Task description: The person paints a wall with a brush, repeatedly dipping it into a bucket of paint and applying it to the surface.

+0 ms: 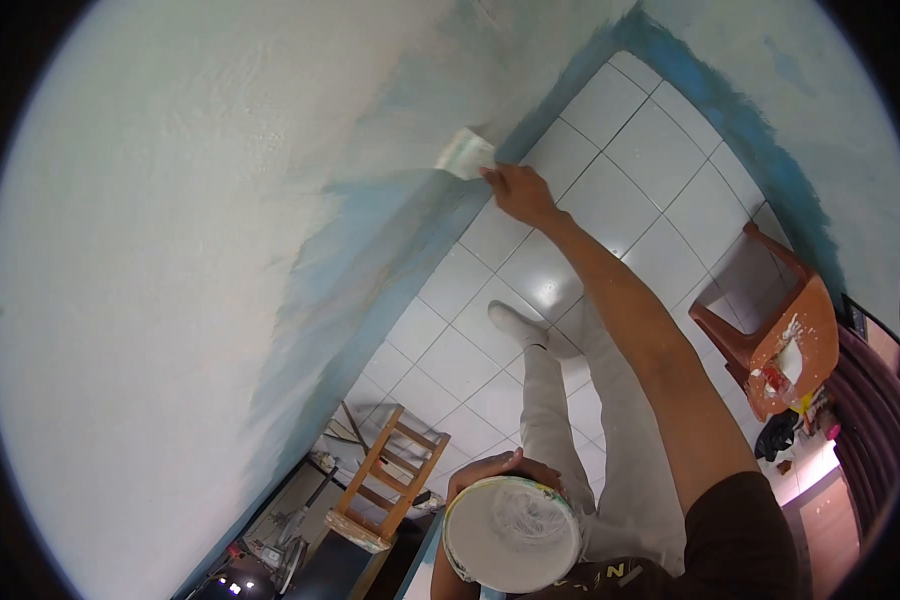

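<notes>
My right hand, at the end of an outstretched arm, is closed round a wide paint brush. The white bristles lie against the lower part of the wall, where whitish paint borders bare blue. Close to my body, my left hand wraps round the rim and side of a round bucket. White paint with streaks on its surface shows inside. Part of the left hand is hidden behind the bucket.
A paint-spotted brown plastic chair stands at the right, beside a dark curtain. At the lower left are a wooden stool and a motorcycle. White tiles cover the floor, under my legs.
</notes>
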`<state>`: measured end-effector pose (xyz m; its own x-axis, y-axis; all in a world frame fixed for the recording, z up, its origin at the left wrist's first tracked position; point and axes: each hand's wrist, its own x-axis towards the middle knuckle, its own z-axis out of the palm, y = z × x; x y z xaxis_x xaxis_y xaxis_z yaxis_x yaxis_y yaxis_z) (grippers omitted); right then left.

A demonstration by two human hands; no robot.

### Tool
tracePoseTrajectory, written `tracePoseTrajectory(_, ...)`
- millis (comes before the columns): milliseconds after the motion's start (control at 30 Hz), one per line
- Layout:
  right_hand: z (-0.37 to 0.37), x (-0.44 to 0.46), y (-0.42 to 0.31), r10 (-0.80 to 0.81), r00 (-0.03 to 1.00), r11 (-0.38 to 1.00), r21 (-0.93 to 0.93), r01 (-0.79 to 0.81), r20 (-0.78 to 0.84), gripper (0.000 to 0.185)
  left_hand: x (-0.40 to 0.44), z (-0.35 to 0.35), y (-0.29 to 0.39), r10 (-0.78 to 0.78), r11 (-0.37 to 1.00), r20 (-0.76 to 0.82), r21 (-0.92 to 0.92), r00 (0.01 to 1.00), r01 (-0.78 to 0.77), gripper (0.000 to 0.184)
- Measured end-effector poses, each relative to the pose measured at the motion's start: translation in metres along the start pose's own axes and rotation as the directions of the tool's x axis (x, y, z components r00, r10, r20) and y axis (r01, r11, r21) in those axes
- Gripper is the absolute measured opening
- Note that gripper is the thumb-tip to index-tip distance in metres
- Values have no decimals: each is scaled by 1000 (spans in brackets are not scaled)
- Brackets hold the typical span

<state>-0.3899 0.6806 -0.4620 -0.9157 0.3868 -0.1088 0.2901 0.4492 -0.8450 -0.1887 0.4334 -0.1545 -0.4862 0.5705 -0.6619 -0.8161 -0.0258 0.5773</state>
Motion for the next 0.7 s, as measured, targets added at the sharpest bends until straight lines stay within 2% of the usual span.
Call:
tracePoseTrajectory(33,9,0,23,122,991,991,-69,-118,53,45,6,8,10,-2,1000,-4,12,1000,2,29)
tracePoseTrajectory(67,8,3,33,132,990,990,-54,-130,50,45,12,25,29,38,998,-39,48,998,-36,28)
tracePoseTrajectory(133,0,6,37,460,861,886,-182,-427,216,48,9,35,36,63,994,-82,93,995,-56,27)
tracePoseTrajectory(167,-5,3,19,461,859,886,-173,-431,221,48,6,37,26,66,998,-133,11,989,-65,25)
tracePoseTrajectory(200,-15,-1,-11,360,919,930,-145,-338,160,48,6,34,21,67,994,-177,-75,982,-81,25)
tracePoseTrajectory(233,-27,-1,-42,245,965,964,-129,-232,91,48,7,25,21,73,993,-170,-75,983,-87,25)
tracePoseTrajectory(267,-36,-3,-68,186,977,981,-70,-179,106,48,6,12,22,-126,992,-117,-33,985,123,25)
tracePoseTrajectory(300,-53,-10,-97,106,991,994,-35,-104,87,48,6,2,20,-320,946,-70,19,945,322,25)
tracePoseTrajectory(400,-99,-42,-167,-126,992,987,104,126,-14,47,-6,-7,1,-247,969,-62,-37,967,245,25)
tracePoseTrajectory(433,-113,-51,-186,-119,993,989,90,120,-13,47,-4,-8,0,-254,967,-49,-44,966,252,25)
tracePoseTrajectory(500,-129,-58,-211,-131,987,961,255,102,98,47,5,-13,-1,-263,963,18,-62,965,264,25)
tracePoseTrajectory(533,-120,-55,-205,-131,986,960,259,101,102,47,7,-16,-4,-272,959,40,-71,961,274,26)
tracePoseTrajectory(600,-87,-42,-177,-310,932,903,249,350,-187,42,5,-22,-8,-296,950,74,-85,952,301,27)
tracePoseTrajectory(633,-72,-31,-154,-265,950,929,219,297,-162,42,5,-20,-10,-298,950,66,-81,952,303,27)
tracePoseTrajectory(700,-40,-12,-96,-162,980,971,158,179,-116,42,5,-9,-11,-147,988,-30,-55,989,145,33)
